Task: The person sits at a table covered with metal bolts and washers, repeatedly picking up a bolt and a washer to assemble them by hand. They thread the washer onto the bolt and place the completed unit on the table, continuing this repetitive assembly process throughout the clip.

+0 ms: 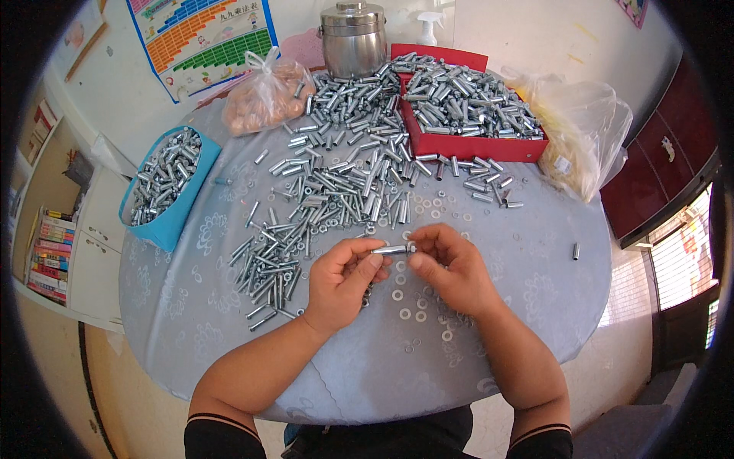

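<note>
Between my hands, over the front middle of the table, a silvery metal sleeve anchor bolt (392,250) lies level. My left hand (341,281) is closed, its thumb and fingers pinching the bolt's left end. The thumb and forefinger of my right hand (453,268) close on the right end, where a small nut or washer seems to sit; the fingertips partly hide it. Just beyond my hands spreads a heap of loose bolts and sleeves (329,199). Flat washers (405,314) lie scattered beneath and beside my right hand.
A red box (482,147) piled with metal sleeves stands at the back right, a blue bin (164,229) of them at the left. Around the back are a knotted bag (264,99), a steel pot (353,42) and a clear plastic bag (581,138). One sleeve (576,251) lies far right.
</note>
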A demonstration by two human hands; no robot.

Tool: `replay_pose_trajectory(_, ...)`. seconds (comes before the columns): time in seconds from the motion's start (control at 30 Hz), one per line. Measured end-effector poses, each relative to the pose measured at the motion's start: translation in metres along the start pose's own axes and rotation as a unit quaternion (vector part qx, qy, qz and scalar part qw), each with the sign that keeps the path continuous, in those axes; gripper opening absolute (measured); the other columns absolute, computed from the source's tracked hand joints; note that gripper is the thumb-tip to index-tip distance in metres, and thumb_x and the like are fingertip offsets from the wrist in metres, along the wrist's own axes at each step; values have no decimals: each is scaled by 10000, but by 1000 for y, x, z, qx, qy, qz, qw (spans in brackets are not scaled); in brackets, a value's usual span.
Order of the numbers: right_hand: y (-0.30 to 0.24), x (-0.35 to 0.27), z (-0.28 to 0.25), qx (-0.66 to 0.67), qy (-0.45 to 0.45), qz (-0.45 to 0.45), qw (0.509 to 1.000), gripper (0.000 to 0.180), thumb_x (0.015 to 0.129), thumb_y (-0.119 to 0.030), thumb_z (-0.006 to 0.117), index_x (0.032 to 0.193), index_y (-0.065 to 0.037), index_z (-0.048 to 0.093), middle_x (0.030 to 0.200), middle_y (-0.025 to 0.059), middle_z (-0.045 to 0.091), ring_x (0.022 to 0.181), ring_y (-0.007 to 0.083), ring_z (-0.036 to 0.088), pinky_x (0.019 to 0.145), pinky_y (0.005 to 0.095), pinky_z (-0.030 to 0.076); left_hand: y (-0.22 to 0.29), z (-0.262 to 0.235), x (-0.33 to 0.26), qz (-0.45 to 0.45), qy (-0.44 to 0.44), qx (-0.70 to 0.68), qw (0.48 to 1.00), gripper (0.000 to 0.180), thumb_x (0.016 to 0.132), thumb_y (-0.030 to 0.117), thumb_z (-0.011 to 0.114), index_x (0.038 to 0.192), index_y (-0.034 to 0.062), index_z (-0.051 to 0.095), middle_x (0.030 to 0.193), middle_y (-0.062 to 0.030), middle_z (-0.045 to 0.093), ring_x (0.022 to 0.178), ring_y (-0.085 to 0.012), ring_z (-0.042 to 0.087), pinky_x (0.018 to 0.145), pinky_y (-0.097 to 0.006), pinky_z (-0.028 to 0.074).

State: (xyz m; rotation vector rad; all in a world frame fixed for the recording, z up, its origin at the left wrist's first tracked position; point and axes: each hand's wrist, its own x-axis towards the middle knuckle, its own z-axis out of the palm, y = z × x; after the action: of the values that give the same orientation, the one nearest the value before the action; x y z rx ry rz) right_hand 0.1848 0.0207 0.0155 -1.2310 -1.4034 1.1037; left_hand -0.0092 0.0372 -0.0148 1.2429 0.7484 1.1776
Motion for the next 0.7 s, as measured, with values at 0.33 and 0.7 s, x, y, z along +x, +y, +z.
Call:
replay_pose_trajectory(0.33,-1,3,7,74,28,20,997,200,928,-198,635,852,-14,627,702,-3,569,662,82,517,609,245,435,2,0,0,-5,-8,-6,1000,202,945,66,569,1134,-2,593,946,-90,683,788,-110,639,725,-245,531)
replay_pose_trajectory(0.7,-3,2,6,45,13,-2,999,173,933,-172,624,868,-11,619,703,-6,574,659,67,515,604,238,438,1,0,0,-4,-10,-7,1000,198,947,60,562,1132,-5,590,947,-89,681,798,-109,638,726,-245,531)
